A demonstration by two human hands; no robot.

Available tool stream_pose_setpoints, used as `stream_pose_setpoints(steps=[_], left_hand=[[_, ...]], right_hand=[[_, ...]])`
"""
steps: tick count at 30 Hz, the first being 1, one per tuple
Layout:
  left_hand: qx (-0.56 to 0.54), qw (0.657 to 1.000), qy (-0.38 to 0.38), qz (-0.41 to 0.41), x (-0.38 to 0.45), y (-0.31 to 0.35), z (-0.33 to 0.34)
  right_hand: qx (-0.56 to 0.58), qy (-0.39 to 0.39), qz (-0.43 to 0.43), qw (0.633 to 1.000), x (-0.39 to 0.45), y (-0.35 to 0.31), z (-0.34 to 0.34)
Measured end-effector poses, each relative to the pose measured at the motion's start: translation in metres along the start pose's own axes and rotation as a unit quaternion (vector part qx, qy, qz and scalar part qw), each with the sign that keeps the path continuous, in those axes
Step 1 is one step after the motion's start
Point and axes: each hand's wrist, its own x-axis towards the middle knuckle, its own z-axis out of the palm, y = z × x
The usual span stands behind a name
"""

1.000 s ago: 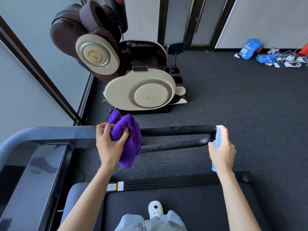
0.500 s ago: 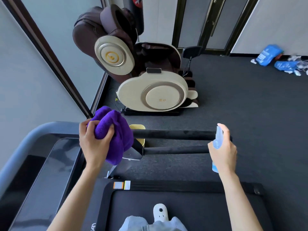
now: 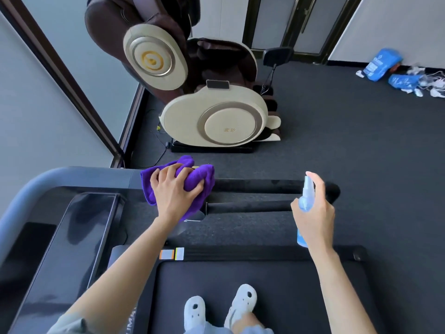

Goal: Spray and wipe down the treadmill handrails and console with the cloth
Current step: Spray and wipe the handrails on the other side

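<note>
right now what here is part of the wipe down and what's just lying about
Job: purple cloth under left hand; spray bottle in right hand; handrail; console.
Lying about: massage chair; blue bags; white cables.

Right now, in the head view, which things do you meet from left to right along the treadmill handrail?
Console screen → left hand pressing the purple cloth → bare black handrail → spray bottle in the right hand.

My right hand [image 3: 313,218] covers most of the spray bottle [image 3: 307,196]. I can't see the handrail [image 3: 252,185] under the cloth [image 3: 192,179]. The console [image 3: 60,249] runs off the frame's left edge.
</note>
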Motion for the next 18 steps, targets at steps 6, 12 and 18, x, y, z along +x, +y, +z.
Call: stream_pose_setpoints(steps=[6, 12, 18], left_hand=[[-0.012, 1.000, 0.016, -0.021, -0.002, 0.037, 0.020], [-0.038, 0.995, 0.030, -0.088, -0.009, 0.116, 0.060], [-0.009, 0.993, 0.052, -0.101, -0.010, 0.124, 0.060]], right_hand=[[0.020, -0.009, -0.042, 0.999, 0.015, 0.009, -0.002], [0.035, -0.038, -0.103, 0.993, 0.057, 0.026, -0.014], [0.027, -0.119, -0.164, 0.979, 0.089, 0.048, -0.025]])
